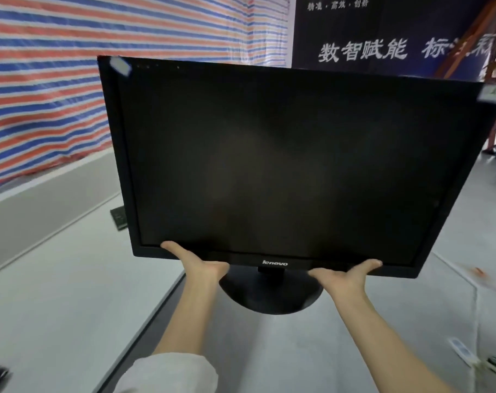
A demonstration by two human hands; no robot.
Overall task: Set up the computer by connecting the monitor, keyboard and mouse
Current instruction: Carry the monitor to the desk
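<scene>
Early stage: our left hand [195, 265] and right hand [346, 275] grip the monitor's [283, 165] bottom edge, carrying it above the worktop [57, 293]. Keyboard [118, 218] near far edge; no cables connected.

matt black plastic monitor [283, 165], woven striped tarpaulin [57, 66]

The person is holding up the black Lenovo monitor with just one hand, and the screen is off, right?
Not quite. The head view shows two hands holding the Lenovo monitor: the left hand and the right hand both grip its bottom edge, thumbs on the front bezel. The rest is right: the monitor is black and its screen is dark.
</scene>
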